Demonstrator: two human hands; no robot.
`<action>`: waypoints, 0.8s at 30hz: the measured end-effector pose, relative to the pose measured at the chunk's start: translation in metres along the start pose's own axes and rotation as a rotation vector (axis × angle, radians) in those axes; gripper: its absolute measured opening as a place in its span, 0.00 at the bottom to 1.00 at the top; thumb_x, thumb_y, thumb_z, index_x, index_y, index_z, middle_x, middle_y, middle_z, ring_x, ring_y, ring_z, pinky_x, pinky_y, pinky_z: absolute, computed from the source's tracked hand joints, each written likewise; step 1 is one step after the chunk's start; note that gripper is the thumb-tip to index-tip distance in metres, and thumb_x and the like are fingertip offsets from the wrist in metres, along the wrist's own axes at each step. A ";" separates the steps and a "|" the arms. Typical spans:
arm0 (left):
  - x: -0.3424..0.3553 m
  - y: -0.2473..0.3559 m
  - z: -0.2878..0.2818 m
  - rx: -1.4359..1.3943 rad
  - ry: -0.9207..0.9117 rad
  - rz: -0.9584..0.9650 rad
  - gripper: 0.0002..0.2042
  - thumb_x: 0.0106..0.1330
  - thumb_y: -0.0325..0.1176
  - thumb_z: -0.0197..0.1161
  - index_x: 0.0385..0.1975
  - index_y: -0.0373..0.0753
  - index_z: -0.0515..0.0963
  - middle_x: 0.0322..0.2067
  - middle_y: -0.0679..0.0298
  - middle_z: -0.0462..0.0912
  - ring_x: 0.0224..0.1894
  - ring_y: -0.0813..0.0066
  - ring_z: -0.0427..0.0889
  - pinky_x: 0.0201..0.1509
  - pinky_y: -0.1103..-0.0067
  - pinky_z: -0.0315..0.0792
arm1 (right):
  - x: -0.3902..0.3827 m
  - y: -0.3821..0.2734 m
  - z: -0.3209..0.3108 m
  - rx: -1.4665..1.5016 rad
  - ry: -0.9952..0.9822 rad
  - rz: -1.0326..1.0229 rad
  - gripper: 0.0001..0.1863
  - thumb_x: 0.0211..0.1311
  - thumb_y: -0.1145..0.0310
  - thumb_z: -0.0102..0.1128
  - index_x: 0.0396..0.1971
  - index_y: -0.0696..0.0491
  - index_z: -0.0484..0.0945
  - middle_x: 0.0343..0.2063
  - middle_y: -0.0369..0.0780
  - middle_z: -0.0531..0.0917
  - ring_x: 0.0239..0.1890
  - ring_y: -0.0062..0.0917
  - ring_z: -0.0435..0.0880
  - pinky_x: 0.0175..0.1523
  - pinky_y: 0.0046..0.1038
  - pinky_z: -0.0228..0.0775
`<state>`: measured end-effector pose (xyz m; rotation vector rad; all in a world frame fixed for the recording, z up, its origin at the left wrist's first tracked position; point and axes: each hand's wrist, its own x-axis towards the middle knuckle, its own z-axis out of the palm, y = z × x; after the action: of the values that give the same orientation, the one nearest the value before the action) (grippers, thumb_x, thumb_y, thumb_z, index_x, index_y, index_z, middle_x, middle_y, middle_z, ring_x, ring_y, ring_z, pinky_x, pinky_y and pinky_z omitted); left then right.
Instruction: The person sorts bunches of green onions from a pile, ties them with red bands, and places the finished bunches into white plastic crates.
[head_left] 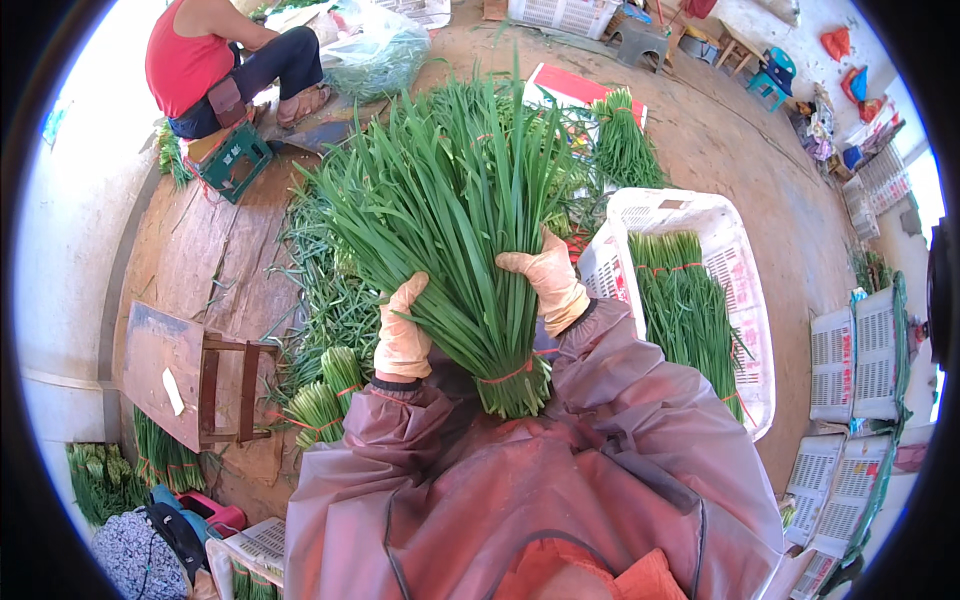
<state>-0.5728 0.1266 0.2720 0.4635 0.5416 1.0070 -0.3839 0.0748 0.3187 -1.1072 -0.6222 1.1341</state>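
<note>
A large bunch of garlic chives (470, 230) fans out in front of me, leaves pointing away and the cut stem ends close to my body. A red band (505, 373) circles it near the base. My left hand (403, 335), in a pale glove, is closed on the bunch's left side. On the right side my gloved right hand (555, 280) grips it with the thumb over the leaves. Smaller tied bundles (320, 402) lie beside my left forearm. At my right, a white plastic crate (755, 350) holds banded chives (685, 295) in a row.
Loose chives (315, 320) cover the floor ahead and left. Another tied bundle (627, 145) lies beyond the crate. A wooden stool (165, 370) stands left. A person in red (195, 70) sits on a green crate (240, 163) at far left. White crates (830, 365) line the right side.
</note>
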 end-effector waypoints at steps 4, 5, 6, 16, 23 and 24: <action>-0.004 0.001 0.017 0.013 -0.010 0.033 0.16 0.60 0.28 0.58 0.49 0.34 0.73 0.44 0.59 0.80 0.43 0.66 0.80 0.49 0.74 0.75 | 0.009 -0.001 0.005 -0.298 0.087 -0.138 0.31 0.46 0.77 0.66 0.53 0.60 0.67 0.41 0.43 0.81 0.41 0.29 0.81 0.47 0.30 0.74; -0.005 0.001 0.017 0.014 -0.009 0.031 0.16 0.60 0.28 0.58 0.49 0.34 0.73 0.44 0.59 0.80 0.43 0.66 0.80 0.49 0.74 0.75 | 0.014 -0.002 0.008 -0.488 0.159 -0.245 0.34 0.45 0.74 0.67 0.56 0.60 0.64 0.42 0.45 0.81 0.43 0.32 0.81 0.49 0.32 0.73; -0.005 0.000 0.017 0.011 -0.019 -0.015 0.17 0.60 0.28 0.58 0.50 0.34 0.73 0.44 0.59 0.79 0.43 0.66 0.80 0.49 0.73 0.75 | 0.015 -0.007 0.007 -0.780 0.266 -0.324 0.43 0.42 0.69 0.68 0.61 0.58 0.58 0.43 0.49 0.80 0.46 0.37 0.80 0.52 0.34 0.70; -0.002 0.002 0.002 -0.073 0.070 -0.091 0.13 0.61 0.31 0.59 0.44 0.32 0.76 0.39 0.59 0.82 0.39 0.65 0.82 0.47 0.73 0.76 | 0.019 -0.085 -0.001 -0.593 0.099 -0.827 0.21 0.50 0.81 0.64 0.47 0.56 0.76 0.33 0.37 0.79 0.36 0.23 0.77 0.44 0.24 0.71; 0.002 0.001 0.009 -0.087 0.066 -0.080 0.11 0.60 0.28 0.60 0.41 0.32 0.76 0.37 0.59 0.82 0.37 0.65 0.82 0.44 0.72 0.77 | -0.049 -0.029 0.023 -1.650 -0.376 -0.724 0.17 0.51 0.63 0.61 0.44 0.45 0.80 0.24 0.38 0.77 0.31 0.33 0.78 0.37 0.32 0.74; 0.001 0.001 0.009 -0.062 0.074 -0.095 0.11 0.60 0.29 0.60 0.41 0.32 0.76 0.36 0.59 0.82 0.36 0.66 0.82 0.43 0.72 0.77 | -0.049 -0.023 0.021 -1.650 -0.371 -0.727 0.17 0.51 0.63 0.61 0.44 0.45 0.80 0.24 0.38 0.77 0.31 0.33 0.78 0.37 0.32 0.74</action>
<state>-0.5675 0.1270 0.2792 0.3436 0.5913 0.9501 -0.4097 0.0365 0.3539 -1.7096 -2.2338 -0.0605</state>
